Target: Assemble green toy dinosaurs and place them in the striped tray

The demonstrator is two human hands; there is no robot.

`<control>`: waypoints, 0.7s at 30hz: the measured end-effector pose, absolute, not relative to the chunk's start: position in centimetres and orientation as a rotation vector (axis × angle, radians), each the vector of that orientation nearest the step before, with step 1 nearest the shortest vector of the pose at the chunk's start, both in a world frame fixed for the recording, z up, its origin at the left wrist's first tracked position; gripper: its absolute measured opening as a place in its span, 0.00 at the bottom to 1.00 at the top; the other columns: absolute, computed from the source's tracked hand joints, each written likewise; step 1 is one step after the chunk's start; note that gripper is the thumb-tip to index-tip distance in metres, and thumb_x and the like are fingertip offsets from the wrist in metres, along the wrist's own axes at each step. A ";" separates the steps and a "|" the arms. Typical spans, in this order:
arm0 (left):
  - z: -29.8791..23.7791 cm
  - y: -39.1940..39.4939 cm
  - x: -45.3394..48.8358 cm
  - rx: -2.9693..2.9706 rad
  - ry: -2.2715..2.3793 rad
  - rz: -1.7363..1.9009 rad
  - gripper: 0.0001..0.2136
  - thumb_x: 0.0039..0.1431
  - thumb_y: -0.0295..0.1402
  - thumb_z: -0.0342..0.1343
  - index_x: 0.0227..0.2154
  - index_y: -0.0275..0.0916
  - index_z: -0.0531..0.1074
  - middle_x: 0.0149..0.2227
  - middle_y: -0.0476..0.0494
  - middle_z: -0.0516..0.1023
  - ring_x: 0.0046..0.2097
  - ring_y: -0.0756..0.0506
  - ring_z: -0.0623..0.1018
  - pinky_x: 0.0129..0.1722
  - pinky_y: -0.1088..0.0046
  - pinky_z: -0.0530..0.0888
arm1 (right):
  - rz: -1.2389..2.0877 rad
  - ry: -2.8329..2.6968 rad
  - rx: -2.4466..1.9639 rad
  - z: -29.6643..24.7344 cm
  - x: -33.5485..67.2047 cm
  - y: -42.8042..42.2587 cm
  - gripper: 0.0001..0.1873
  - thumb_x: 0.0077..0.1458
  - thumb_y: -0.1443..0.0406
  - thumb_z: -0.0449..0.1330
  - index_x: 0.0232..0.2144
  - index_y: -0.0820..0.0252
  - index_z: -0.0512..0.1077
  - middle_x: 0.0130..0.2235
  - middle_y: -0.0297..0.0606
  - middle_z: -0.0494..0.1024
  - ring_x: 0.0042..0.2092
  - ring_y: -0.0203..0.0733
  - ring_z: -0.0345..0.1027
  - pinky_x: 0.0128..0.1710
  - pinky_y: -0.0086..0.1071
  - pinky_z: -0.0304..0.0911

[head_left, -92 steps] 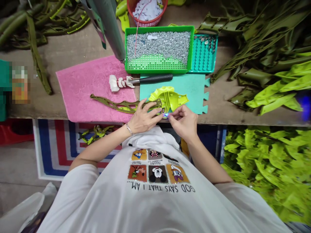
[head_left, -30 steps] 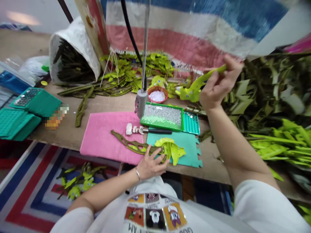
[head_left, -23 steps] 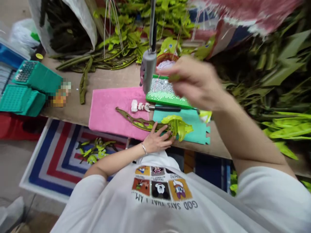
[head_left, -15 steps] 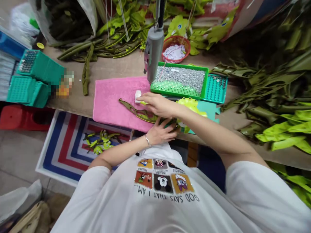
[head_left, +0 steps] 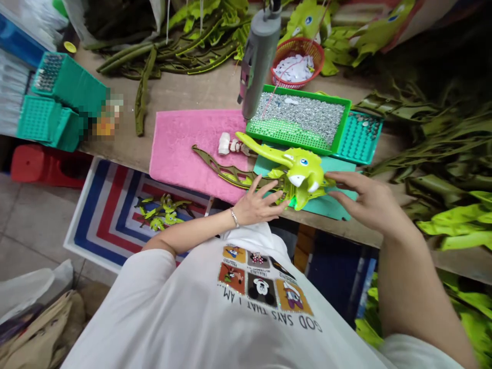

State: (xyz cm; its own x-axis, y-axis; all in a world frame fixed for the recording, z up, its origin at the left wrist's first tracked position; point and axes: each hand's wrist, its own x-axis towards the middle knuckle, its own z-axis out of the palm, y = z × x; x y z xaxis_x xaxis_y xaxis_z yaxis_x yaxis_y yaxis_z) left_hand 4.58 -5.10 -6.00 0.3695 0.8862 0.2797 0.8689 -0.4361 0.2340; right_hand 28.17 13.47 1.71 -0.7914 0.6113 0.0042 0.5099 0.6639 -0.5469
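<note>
A lime-green plastic dragon head [head_left: 305, 166] with a blue eye and white tusks lies over the teal mat. Along its left side runs a dark olive, bow-shaped plastic piece [head_left: 226, 174], its right end under the head. My left hand [head_left: 259, 205] is open, its fingers spread at that end and by the head's lower left. At the head's right edge is my right hand [head_left: 369, 200], thumb and forefinger stretched out and apart; whether they touch it I cannot tell. A white-headed tool like a small mallet [head_left: 224, 143] lies on the pink towel [head_left: 180, 138].
A grey electric screwdriver [head_left: 261, 61] hangs above the bench. Behind the head stands a green tray [head_left: 295, 95] of screws, beside a teal tray [head_left: 365, 136]. A red basket [head_left: 298, 77] holds white pieces. Olive and lime parts [head_left: 434, 128] pile up at right.
My right hand has left the white-headed tool and moved right to the dragon head's edge. The head now shows fully. My left hand stays low by the bow-shaped piece, fingers spread.
</note>
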 end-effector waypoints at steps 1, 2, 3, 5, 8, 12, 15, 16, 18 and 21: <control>-5.9 -5.1 4.5 2.547 1.639 0.566 0.19 0.66 0.43 0.55 0.58 0.48 0.70 0.57 0.38 0.74 0.66 0.31 0.66 0.66 0.29 0.51 | 0.828 -2.678 -0.945 1.6 27.8 13.6 0.19 0.57 0.58 0.58 0.50 0.55 0.77 0.51 0.47 0.82 0.48 0.54 0.79 0.47 0.45 0.76; -5.9 -5.1 4.5 2.541 1.635 0.574 0.20 0.65 0.43 0.56 0.58 0.48 0.70 0.57 0.38 0.74 0.66 0.31 0.66 0.66 0.30 0.51 | 0.876 -2.673 -0.974 1.5 27.4 14.0 0.20 0.57 0.58 0.59 0.50 0.56 0.77 0.50 0.47 0.82 0.47 0.53 0.79 0.47 0.45 0.76; -5.8 -5.1 4.4 2.541 1.634 0.591 0.21 0.65 0.43 0.57 0.59 0.47 0.69 0.57 0.38 0.74 0.66 0.31 0.66 0.66 0.30 0.52 | 0.939 -2.678 -1.000 1.4 27.1 14.4 0.22 0.56 0.58 0.60 0.51 0.58 0.77 0.50 0.47 0.82 0.45 0.52 0.79 0.47 0.45 0.76; -5.7 -5.2 4.3 2.547 1.632 0.636 0.21 0.65 0.42 0.58 0.59 0.46 0.69 0.57 0.38 0.74 0.66 0.31 0.66 0.66 0.31 0.53 | 1.095 -2.676 -1.060 1.4 26.6 15.2 0.25 0.54 0.59 0.62 0.52 0.62 0.77 0.48 0.47 0.83 0.41 0.49 0.79 0.46 0.43 0.75; -5.5 -5.3 4.3 2.509 1.640 0.663 0.21 0.65 0.40 0.58 0.59 0.46 0.69 0.57 0.37 0.74 0.66 0.32 0.67 0.66 0.31 0.53 | 1.266 -2.595 -1.118 1.5 26.5 16.0 0.26 0.51 0.56 0.65 0.50 0.65 0.79 0.44 0.46 0.84 0.38 0.45 0.77 0.45 0.39 0.73; -5.2 -5.3 4.2 2.505 1.636 0.623 0.22 0.65 0.38 0.58 0.61 0.46 0.67 0.57 0.36 0.75 0.67 0.32 0.66 0.66 0.33 0.54 | 1.296 -2.437 -1.102 2.5 27.3 15.7 0.27 0.49 0.50 0.67 0.46 0.63 0.81 0.42 0.44 0.85 0.31 0.40 0.74 0.33 0.33 0.71; -4.9 -5.2 4.0 2.563 1.636 0.595 0.22 0.67 0.38 0.56 0.62 0.47 0.66 0.57 0.37 0.76 0.66 0.33 0.68 0.66 0.32 0.53 | 1.134 -2.428 -1.060 3.4 28.3 14.9 0.25 0.50 0.48 0.67 0.44 0.58 0.82 0.40 0.42 0.86 0.24 0.36 0.70 0.24 0.30 0.65; -4.8 -5.1 3.9 2.570 1.635 0.580 0.21 0.67 0.38 0.55 0.62 0.48 0.66 0.57 0.38 0.76 0.66 0.33 0.68 0.66 0.33 0.53 | 1.060 -2.447 -1.032 3.6 28.5 14.7 0.24 0.51 0.48 0.67 0.43 0.57 0.82 0.40 0.41 0.86 0.24 0.36 0.71 0.24 0.30 0.65; -4.6 -5.0 3.7 2.568 1.627 0.549 0.21 0.68 0.39 0.54 0.62 0.49 0.66 0.57 0.38 0.76 0.66 0.34 0.68 0.66 0.35 0.55 | 0.950 -2.481 -0.954 3.7 28.8 14.2 0.20 0.54 0.50 0.65 0.43 0.55 0.82 0.41 0.41 0.86 0.32 0.42 0.78 0.31 0.33 0.72; -4.5 -5.3 3.3 2.568 1.603 0.563 0.20 0.68 0.42 0.53 0.60 0.47 0.68 0.56 0.38 0.77 0.65 0.35 0.69 0.65 0.41 0.60 | 0.899 -2.509 -0.824 3.3 28.7 13.6 0.17 0.58 0.53 0.62 0.44 0.54 0.81 0.45 0.41 0.85 0.46 0.49 0.80 0.49 0.40 0.75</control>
